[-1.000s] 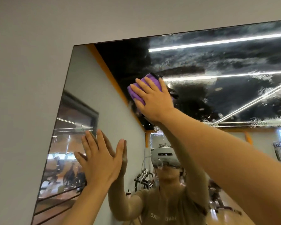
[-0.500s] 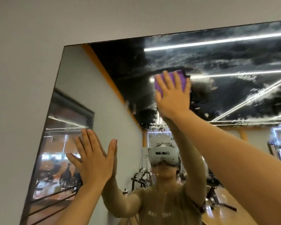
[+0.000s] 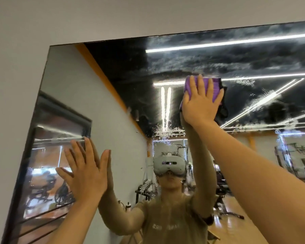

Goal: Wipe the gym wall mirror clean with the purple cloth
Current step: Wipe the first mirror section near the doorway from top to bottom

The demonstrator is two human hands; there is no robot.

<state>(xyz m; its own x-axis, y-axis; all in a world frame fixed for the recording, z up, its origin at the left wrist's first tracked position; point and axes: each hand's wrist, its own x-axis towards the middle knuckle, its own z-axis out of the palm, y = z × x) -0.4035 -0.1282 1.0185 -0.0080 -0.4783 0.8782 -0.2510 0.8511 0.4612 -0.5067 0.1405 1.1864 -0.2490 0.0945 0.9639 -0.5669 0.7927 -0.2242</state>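
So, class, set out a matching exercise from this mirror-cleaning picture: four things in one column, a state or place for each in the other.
Things
1. purple cloth
2. left hand
3. right hand
4. mirror

States or places
A. flat on the lower left glass, holding nothing
B. streaked with white residue along the top
C. pressed to the glass under a palm
D. fingers straight, pushing the cloth

Pairs: 1-C, 2-A, 3-D, 4-B

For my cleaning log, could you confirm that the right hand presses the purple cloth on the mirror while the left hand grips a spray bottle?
Not quite: in the head view the left hand holds nothing; it rests flat and open on the mirror. The right hand does press the purple cloth on the mirror.
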